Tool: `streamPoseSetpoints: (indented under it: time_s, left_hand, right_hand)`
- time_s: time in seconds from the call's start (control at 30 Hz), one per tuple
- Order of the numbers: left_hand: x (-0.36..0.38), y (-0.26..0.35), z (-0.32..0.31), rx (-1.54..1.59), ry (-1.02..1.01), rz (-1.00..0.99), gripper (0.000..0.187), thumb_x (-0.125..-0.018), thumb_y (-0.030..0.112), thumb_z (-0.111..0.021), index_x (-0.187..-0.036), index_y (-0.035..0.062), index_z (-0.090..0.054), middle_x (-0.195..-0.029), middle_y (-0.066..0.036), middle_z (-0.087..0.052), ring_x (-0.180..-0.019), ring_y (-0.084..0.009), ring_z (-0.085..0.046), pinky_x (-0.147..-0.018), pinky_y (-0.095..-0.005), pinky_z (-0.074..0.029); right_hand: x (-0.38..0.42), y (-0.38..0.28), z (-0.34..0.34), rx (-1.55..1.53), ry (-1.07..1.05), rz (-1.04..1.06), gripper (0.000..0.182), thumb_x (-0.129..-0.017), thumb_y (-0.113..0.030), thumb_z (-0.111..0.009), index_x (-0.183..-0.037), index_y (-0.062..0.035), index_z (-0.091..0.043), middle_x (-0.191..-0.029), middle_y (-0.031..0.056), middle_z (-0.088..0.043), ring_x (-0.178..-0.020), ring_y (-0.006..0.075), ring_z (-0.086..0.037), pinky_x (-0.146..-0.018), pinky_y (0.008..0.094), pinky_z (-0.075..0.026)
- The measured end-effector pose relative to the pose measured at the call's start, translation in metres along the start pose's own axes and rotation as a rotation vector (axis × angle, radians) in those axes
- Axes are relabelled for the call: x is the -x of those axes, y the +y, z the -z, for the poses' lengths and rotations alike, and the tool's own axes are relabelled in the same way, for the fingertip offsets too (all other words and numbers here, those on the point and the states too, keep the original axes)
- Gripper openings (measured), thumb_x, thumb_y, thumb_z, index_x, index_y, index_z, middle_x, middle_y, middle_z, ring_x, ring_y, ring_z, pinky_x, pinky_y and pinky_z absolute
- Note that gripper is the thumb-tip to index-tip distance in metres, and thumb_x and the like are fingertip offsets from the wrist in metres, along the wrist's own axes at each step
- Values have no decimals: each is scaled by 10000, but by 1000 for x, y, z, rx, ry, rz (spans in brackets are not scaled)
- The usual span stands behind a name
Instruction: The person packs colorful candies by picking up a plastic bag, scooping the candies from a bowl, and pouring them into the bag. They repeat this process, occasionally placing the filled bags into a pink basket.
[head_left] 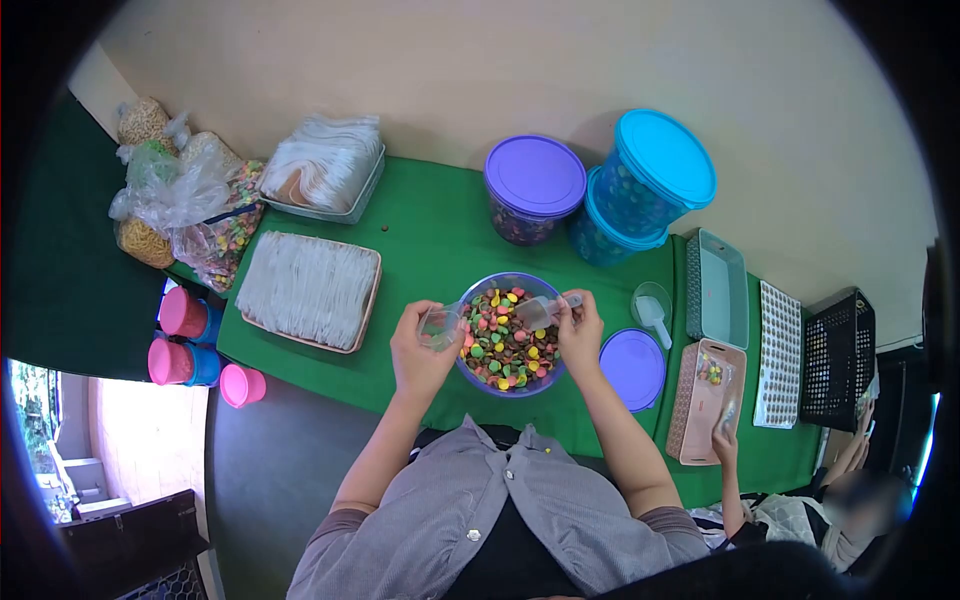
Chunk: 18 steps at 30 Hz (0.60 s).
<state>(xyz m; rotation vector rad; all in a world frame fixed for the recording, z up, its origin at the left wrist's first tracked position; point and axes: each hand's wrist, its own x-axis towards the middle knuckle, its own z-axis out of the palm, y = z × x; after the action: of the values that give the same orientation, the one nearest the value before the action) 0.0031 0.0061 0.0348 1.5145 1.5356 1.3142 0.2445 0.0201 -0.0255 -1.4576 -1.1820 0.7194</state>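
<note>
The right-hand grip [580,335] is closed around the handle of a clear scoop [537,313], whose head hangs over the bowl; whether it carries anything I cannot tell. The left-hand grip [422,350] is curled around a clear cup [438,328], tilted at the bowl's left side. The colourful candies [505,345] lie in the bowl [520,392], set by the near edge of the green-covered table [430,230]. Scooping candies appears to be the step in hand; moving them into the cup would call for a level scoop, a steady wrist and the cup's mouth held close.

Just right of the bowl lies a purple lid [632,370], by the near edge. A purple tub [520,222] and stacked blue tubs [650,175] stand along the far edge. Clear packets [305,290] fill a tray toward the left edge.
</note>
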Motion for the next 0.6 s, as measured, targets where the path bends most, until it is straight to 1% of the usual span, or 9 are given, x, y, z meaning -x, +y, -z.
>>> streamPoseSetpoints:
  time_s: [0.07,0.13,0.17,0.23,0.3,0.37,0.4,0.47,0.6]
  left_hand:
    - [0,0,1,13,1,-24,371,-744,110,-796,-1012,9,-559,-899,-73,-623,-839,-153,-627,-773,-292,-499]
    - [0,-1,0,17,5,-20,373,-744,112,-796,-1013,8,-560,-898,-72,-624,-841,-153,-627,-774,-292,-499]
    - [0,-1,-1,21,1,-20,374,-745,113,-796,-1015,7,-560,-897,-72,-624,-842,-154,-627,-775,-293,-499]
    - [1,-2,-5,32,-13,-26,375,-745,115,-797,-1016,7,-561,-899,-72,-624,-843,-154,-628,-776,-293,-499]
    - [1,-2,-4,37,-16,-34,376,-746,117,-797,-1016,6,-561,-900,-72,-623,-843,-155,-629,-777,-292,-499]
    - [2,-2,-3,17,-30,-51,378,-748,120,-797,-1019,5,-560,-908,-74,-622,-850,-155,-629,-780,-294,-501]
    - [1,-2,-2,18,-25,-51,378,-748,120,-797,-1019,5,-560,-908,-74,-622,-850,-155,-629,-780,-294,-501]
    - [2,-2,1,12,-7,-22,388,-725,121,-800,-1017,14,-569,-923,-106,-636,-859,-192,-655,-750,-303,-508]
    - [3,-6,0,48,1,-26,385,-723,116,-800,-1013,12,-568,-916,-104,-636,-860,-192,-656,-751,-304,-507]
  right_hand:
    - [9,-1,-1,-100,10,-41,78,-952,-58,-547,-1003,0,-538,-819,127,-669,-775,186,-687,-627,299,-531]
    - [17,-7,-3,95,-62,93,68,-947,-44,-546,-997,-1,-534,-817,133,-666,-766,181,-684,-631,293,-536]
    - [18,-4,-6,97,-59,88,68,-947,-44,-546,-997,-1,-534,-817,133,-666,-766,181,-684,-631,293,-536]
    - [15,6,-13,42,-97,10,103,-963,-32,-528,-1055,12,-513,-915,108,-640,-850,142,-645,-737,274,-559]
    - [11,10,-15,32,-80,-14,90,-965,-30,-521,-1047,7,-512,-926,103,-636,-845,139,-645,-734,273,-566]
    - [9,8,-14,-7,-59,-40,76,-951,-37,-534,-1017,-1,-521,-860,131,-660,-787,175,-680,-645,297,-562]
    - [8,10,-13,-8,-63,-37,76,-951,-37,-534,-1017,-1,-521,-860,131,-660,-787,175,-680,-645,297,-562]
    - [9,17,-9,-149,-131,-296,69,-960,-38,-521,-1020,-4,-516,-868,113,-655,-795,152,-667,-655,277,-577]
    - [8,19,-24,-123,-88,-317,67,-962,-29,-518,-1022,-13,-494,-900,92,-625,-842,157,-660,-706,285,-603]
